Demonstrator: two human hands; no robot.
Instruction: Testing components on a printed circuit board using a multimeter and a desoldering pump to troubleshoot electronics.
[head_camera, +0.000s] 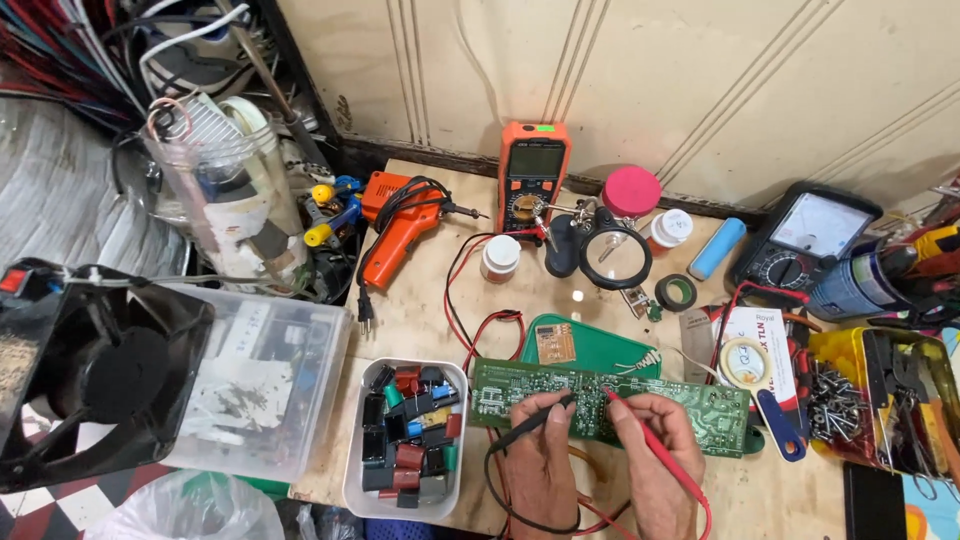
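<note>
My left hand (540, 455) is closed around a black multimeter probe (540, 413), and my right hand (655, 450) is closed around a red probe (640, 425). Both probe tips touch a long green circuit board (700, 405) lying flat near the front edge of the wooden tabletop (420, 310), directly under my hands.

Just left of the board sits a white rectangular tub (352, 480) filled with small boxy components in black, red, green and yellow. Farther left is a clear plastic bin (300, 400) holding papers and loose bits. At the right edge, a yellow tray (835, 350) holds a heap of screws beside pliers.

Behind the board lie a green lid (600, 350) carrying a small copper board, an orange digital multimeter (533, 170), an orange soldering gun (395, 225), a magnifier on a stand (613, 255), a pink-capped jar (631, 192) and an analogue meter (815, 235).

A black fan (95, 375) sits at far left. A pale panelled wall (700, 80) rises behind, with tangled wires in the upper left corner.
</note>
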